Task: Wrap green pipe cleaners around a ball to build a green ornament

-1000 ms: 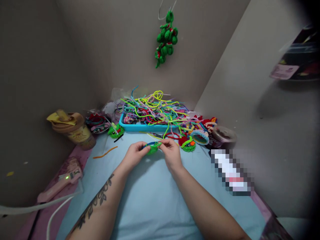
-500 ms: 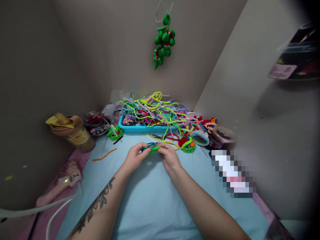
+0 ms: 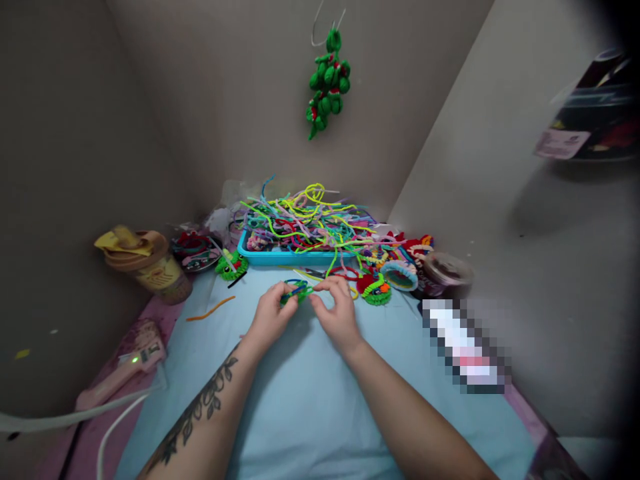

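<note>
My left hand (image 3: 275, 310) is closed, thumb and fingers pinching a small piece of bent blue and green pipe cleaners (image 3: 299, 291). Its green end points toward my right hand (image 3: 337, 310), whose thumb and forefinger are apart. The right forefinger's tip is beside that green end; whether it touches cannot be made out. Just beyond the hands lie red-handled scissors (image 3: 345, 272), partly covered. A red and green fuzzy piece (image 3: 375, 290) rests right of my right hand, and a green fuzzy piece with an eye (image 3: 233, 265) sits to the far left.
A blue tray (image 3: 300, 259) heaped with colourful pipe cleaners (image 3: 310, 223) stands at the back. An orange pipe cleaner (image 3: 210, 309) lies left on the light blue cloth (image 3: 300, 413). Around the edges are a cup (image 3: 157, 270), a pink glue gun (image 3: 125, 370), a jar (image 3: 445, 275) and a blurred-out device (image 3: 465, 347).
My right hand has loosened its pinch and drawn slightly right, its thumb and forefinger parting. The blue and green piece has shifted a little left with my left hand.
</note>
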A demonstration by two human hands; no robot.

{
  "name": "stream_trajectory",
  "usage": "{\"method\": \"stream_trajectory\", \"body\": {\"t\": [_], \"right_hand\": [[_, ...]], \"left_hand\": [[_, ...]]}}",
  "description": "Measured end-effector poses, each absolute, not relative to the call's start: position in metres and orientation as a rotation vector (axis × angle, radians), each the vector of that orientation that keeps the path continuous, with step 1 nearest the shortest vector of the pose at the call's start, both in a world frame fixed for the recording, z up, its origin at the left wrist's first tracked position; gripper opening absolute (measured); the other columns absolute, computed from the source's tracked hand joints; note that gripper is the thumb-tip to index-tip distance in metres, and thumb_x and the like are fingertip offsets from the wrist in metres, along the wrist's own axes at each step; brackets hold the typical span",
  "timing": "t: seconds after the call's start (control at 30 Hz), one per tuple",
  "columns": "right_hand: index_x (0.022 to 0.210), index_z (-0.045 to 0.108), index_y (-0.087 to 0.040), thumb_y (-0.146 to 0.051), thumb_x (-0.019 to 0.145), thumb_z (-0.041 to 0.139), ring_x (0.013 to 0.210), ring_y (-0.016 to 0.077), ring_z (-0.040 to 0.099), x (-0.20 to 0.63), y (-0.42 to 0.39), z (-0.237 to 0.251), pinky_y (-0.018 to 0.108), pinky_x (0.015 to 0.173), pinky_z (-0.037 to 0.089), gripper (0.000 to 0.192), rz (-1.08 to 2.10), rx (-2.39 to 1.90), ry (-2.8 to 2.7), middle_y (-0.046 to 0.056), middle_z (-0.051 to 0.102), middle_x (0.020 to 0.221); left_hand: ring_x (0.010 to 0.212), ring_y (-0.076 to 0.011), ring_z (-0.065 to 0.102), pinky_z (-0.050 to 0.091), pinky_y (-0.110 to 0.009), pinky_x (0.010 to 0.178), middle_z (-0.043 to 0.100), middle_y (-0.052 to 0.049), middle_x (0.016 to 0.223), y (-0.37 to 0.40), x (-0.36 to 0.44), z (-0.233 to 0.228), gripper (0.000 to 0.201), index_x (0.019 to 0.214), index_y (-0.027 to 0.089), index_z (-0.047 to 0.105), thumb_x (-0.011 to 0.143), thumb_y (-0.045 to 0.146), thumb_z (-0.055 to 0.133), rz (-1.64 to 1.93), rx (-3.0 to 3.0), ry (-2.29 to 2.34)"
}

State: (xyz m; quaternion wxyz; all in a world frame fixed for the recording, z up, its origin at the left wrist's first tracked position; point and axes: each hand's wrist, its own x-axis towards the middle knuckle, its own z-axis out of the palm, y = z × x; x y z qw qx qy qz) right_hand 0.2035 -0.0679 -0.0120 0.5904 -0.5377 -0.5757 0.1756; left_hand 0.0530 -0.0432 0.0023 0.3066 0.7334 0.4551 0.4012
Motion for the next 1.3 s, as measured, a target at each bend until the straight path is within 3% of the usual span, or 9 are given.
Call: {"method": "stream_trajectory", "body": {"t": [0.17, 0.43, 0.6, 0.7, 0.8, 1.0, 1.3], "right_hand": [[0.077, 0.062, -0.023, -0.021, 0.078, 0.054, 0.090, 0.0209, 0.048, 0.199, -0.074, -0.007, 0.038, 0.085, 0.037, 0.008, 0.230, -1.283, -1.543, 0.005, 0.053, 0.087], [0.071, 0.057, -0.022, -0.026, 0.081, 0.051, 0.085, 0.0182, 0.051, 0.204, -0.067, -0.006, 0.032, 0.079, 0.040, 0.012, 0.660, -1.057, -1.345, 0.003, 0.052, 0.085], [0.091, 0.058, -0.022, -0.027, 0.077, 0.057, 0.089, 0.0183, 0.051, 0.204, -0.063, -0.015, 0.031, 0.077, 0.039, 0.014, 0.658, -1.141, -1.219, 0.004, 0.055, 0.094], [0.090, 0.055, -0.022, -0.026, 0.073, 0.061, 0.085, 0.0173, 0.051, 0.198, -0.063, -0.020, 0.030, 0.075, 0.039, 0.019, 0.619, -1.200, -1.213, 0.002, 0.055, 0.090], [0.090, 0.055, -0.021, -0.027, 0.072, 0.063, 0.084, 0.0171, 0.051, 0.195, -0.064, -0.021, 0.029, 0.073, 0.039, 0.020, 0.574, -1.217, -1.215, 0.002, 0.055, 0.088], [0.087, 0.061, -0.022, -0.028, 0.072, 0.063, 0.082, 0.0179, 0.051, 0.198, -0.065, -0.017, 0.030, 0.073, 0.040, 0.016, 0.534, -1.241, -1.208, 0.003, 0.057, 0.084], [0.076, 0.071, -0.024, -0.033, 0.070, 0.066, 0.089, 0.0200, 0.053, 0.203, -0.060, -0.020, 0.035, 0.084, 0.041, 0.012, 0.634, -1.243, -1.167, 0.005, 0.058, 0.089]], "left_hand": [[0.087, -0.0188, 0.056, 0.042, -0.032, 0.081, 0.064, -0.005, 0.089, -0.045, 0.055, -0.003, 0.007, 0.082, 0.019, 0.057, 0.078, 0.019, 0.051, 1.074, 2.139, 1.169], [0.080, -0.0187, 0.056, 0.042, -0.030, 0.075, 0.064, -0.004, 0.082, -0.043, 0.055, 0.000, 0.007, 0.078, 0.019, 0.058, 0.076, 0.020, 0.052, 1.050, 2.047, 1.201], [0.070, -0.0143, 0.053, 0.041, -0.024, 0.065, 0.060, 0.000, 0.073, -0.041, 0.052, 0.003, 0.015, 0.076, 0.016, 0.058, 0.078, 0.030, 0.052, 1.061, 1.789, 1.190], [0.071, -0.0147, 0.053, 0.041, -0.025, 0.068, 0.060, -0.001, 0.073, -0.041, 0.053, 0.003, 0.018, 0.075, 0.016, 0.058, 0.077, 0.033, 0.054, 1.048, 1.734, 1.158], [0.078, -0.0169, 0.057, 0.043, -0.027, 0.073, 0.064, -0.004, 0.079, -0.043, 0.056, 0.003, 0.016, 0.077, 0.015, 0.060, 0.076, 0.031, 0.056, 1.032, 1.711, 1.110], [0.102, -0.0214, 0.058, 0.041, -0.035, 0.091, 0.064, -0.011, 0.110, -0.046, 0.058, 0.006, 0.014, 0.070, 0.017, 0.057, 0.076, 0.029, 0.057, 1.050, 1.660, 1.002], [0.101, -0.0215, 0.059, 0.040, -0.036, 0.092, 0.065, -0.012, 0.111, -0.046, 0.058, 0.006, 0.017, 0.071, 0.016, 0.059, 0.076, 0.032, 0.057, 1.012, 1.676, 1.015]]}}
